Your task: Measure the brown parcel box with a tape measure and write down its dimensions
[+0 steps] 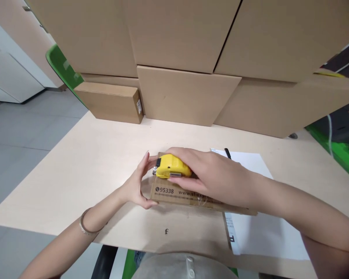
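A flat brown cardboard box [174, 195] with printed digits and lettering lies near the middle of the table. My left hand [138, 186] grips its left end, thumb at the near edge and fingers toward the far edge. My right hand [209, 170] is closed around a yellow tape measure [173, 166], pressed on or just above the box's top. The tape measure has a black part and a shiny metal end facing my left hand. My right hand and forearm cover much of the box's right part. Wrinkled clear tape [203, 200] shows on the box.
White paper sheets [258, 232] lie under the box's right end, with a black pen [227, 153] beyond my right wrist. A closed carton [113, 102] stands at the back left. Large cardboard panels [180, 95] line the table's [101, 155] back edge.
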A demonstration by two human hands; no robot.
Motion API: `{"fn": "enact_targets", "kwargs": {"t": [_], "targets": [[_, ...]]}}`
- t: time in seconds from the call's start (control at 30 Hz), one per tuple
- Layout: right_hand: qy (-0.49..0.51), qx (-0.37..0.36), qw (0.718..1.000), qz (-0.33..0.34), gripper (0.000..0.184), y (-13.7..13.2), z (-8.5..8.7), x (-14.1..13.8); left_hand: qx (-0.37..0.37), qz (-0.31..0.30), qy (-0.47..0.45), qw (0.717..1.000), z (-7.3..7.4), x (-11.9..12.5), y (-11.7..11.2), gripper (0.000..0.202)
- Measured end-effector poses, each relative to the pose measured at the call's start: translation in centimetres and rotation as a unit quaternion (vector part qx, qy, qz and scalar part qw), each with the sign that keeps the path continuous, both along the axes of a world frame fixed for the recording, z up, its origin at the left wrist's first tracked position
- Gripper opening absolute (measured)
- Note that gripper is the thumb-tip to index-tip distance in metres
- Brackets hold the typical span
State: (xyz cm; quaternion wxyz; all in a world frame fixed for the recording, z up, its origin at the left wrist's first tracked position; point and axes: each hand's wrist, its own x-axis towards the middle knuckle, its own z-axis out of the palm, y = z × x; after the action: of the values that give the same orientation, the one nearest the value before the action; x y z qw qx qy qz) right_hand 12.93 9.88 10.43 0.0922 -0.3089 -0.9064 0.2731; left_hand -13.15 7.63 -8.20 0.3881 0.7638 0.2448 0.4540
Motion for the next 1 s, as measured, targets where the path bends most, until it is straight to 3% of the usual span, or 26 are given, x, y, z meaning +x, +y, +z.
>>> {"fn": "enact_targets", "kwargs": {"t": [0.13, 0.4, 0.5, 0.6, 0.77, 1.0], "targets": [[-0.006, -0.011, 0.998, -0.054, 0.041, -0.6, -0.4, 3.2, 0.118, -0.012, 0.019, 0.993, 0.8, 0.0, 0.8, 0.120], [0.035, 0.031, 0.982, -0.182, 0.033, -2.3, -2.1, 15.8, 0.134, 0.007, 0.030, 0.990, 1.1, 0.0, 0.8, 0.105], [0.036, 0.015, 0.969, -0.243, 0.034, -3.2, -2.6, 19.1, 0.142, 0.014, 0.036, 0.989, 1.1, 0.0, 0.9, 0.101], [0.057, -0.010, 0.962, -0.267, 0.033, -3.7, -3.0, 19.8, 0.141, 0.028, 0.041, 0.989, 1.1, 0.1, 1.0, 0.101], [0.069, -0.008, 0.964, -0.255, 0.032, -3.5, -3.1, 18.6, 0.157, 0.031, 0.048, 0.986, 0.9, -0.1, 1.0, 0.098], [0.068, 0.016, 0.973, -0.219, 0.020, -2.9, -1.3, 17.3, 0.139, 0.039, 0.052, 0.988, 0.8, -0.2, 0.9, 0.099]]}}
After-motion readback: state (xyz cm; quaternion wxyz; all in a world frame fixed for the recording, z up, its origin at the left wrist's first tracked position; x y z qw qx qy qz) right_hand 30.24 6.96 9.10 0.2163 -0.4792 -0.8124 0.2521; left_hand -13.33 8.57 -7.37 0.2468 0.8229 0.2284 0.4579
